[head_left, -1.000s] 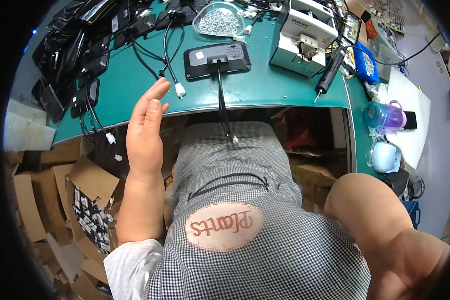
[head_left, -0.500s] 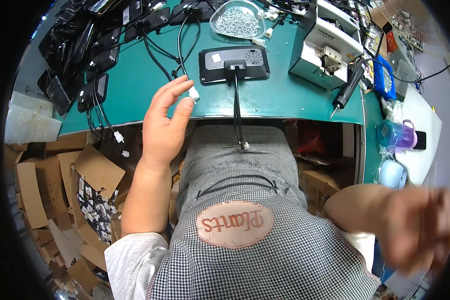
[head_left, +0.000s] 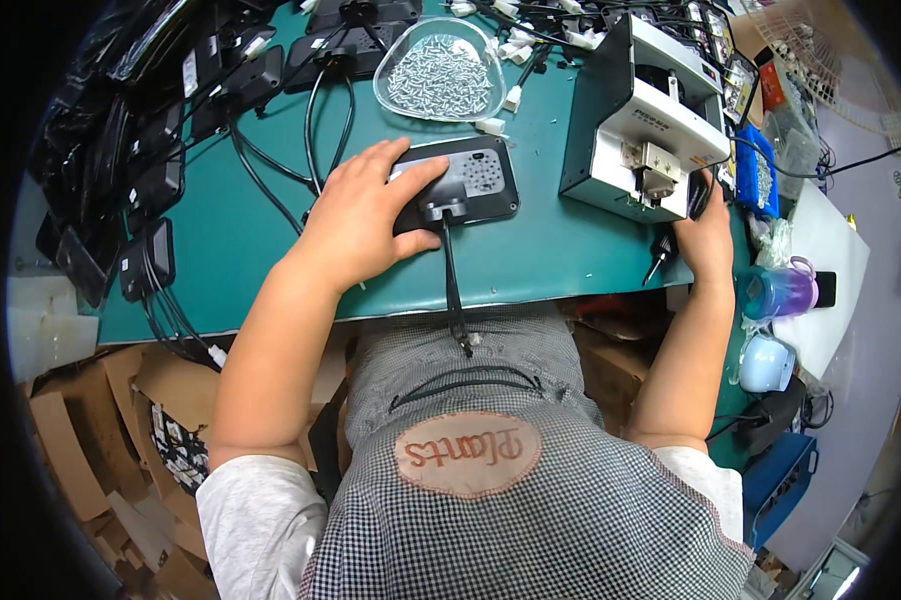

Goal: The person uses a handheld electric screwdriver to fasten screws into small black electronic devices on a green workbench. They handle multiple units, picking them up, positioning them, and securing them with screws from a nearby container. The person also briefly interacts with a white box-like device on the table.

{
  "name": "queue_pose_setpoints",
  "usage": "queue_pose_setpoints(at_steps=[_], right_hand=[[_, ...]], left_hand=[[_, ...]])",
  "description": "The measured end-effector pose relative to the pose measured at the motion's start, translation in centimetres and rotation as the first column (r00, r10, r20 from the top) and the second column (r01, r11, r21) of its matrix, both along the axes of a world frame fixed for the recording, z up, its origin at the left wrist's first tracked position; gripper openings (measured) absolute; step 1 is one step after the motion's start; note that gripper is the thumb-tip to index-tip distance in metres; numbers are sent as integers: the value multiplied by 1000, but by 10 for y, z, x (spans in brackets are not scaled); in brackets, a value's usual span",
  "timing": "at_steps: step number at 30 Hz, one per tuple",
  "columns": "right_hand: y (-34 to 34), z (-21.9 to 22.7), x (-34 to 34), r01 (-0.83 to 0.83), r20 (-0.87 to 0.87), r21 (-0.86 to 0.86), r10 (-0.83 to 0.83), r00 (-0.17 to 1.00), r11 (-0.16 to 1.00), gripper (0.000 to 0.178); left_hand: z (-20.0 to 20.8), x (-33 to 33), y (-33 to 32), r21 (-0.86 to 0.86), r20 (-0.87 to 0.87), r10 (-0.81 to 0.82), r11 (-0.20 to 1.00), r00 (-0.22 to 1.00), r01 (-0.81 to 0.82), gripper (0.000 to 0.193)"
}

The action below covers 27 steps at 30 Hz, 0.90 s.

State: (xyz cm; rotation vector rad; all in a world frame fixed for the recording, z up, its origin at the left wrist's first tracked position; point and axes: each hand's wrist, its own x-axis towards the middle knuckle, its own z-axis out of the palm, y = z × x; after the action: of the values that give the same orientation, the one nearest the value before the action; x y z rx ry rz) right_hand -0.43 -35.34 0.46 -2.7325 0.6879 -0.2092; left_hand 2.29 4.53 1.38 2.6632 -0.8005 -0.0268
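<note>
Black case (head_left: 489, 185) is set face down on the desk (head_left: 551, 255), its left end grasped by the left hand (head_left: 359, 208), presumably to prevent sliding. Screwdriver (head_left: 662, 250) is reached by the right hand (head_left: 708, 236); whether it is gripped cannot be told

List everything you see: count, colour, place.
Bench: one, green, centre
Device: one, black, bench front
Cables: several, black, across bench
Other devices: several, black, bench left
Screw tray: one, clear, beyond device
Connectors: several, white, far bench
Machine: one, white-black, right of device
Screwdriver: one, black, beside machine
Small tray: one, blue, right of machine
Bottle: one, teal-purple, right side
Slab: one, black, beside bottle
Crate: one, blue, lower right
Boxes: several, brown, lower left
Apron: one, grey checked, bottom centre
Left hand: one, bare, on device
Right hand: one, bare, at screwdriver handle
</note>
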Motion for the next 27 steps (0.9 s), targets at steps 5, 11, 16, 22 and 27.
queue_pose_setpoints(at_steps=[5, 11, 16, 22, 27], right_hand=[[-18, -17, 4, -52, 288, 203, -9, 958, 978, 74], [-21, 17, -18, -467, 452, 881, -436, 778, 80, 38], [-11, 55, -28, -244, 570, 718, -349, 744, 651, 35], [19, 101, -57, -892, 812, 436, -377, 446, -117, 42], [66, 112, -46, -930, 917, 264, -232, 324, -255, 54]], left_hand=[[1, 0, 3, -18, -10, -10, 1000, 1000, 10, 76], [-3, -1, 3, -30, -33, 36, 999, 999, -37, 78], [-3, -2, 4, -50, -19, 30, 998, 999, -31, 78], [6, -6, 10, -57, -71, -50, 997, 996, 46, 77], [39, 15, 28, -52, -75, -83, 996, 994, 79, 62]])
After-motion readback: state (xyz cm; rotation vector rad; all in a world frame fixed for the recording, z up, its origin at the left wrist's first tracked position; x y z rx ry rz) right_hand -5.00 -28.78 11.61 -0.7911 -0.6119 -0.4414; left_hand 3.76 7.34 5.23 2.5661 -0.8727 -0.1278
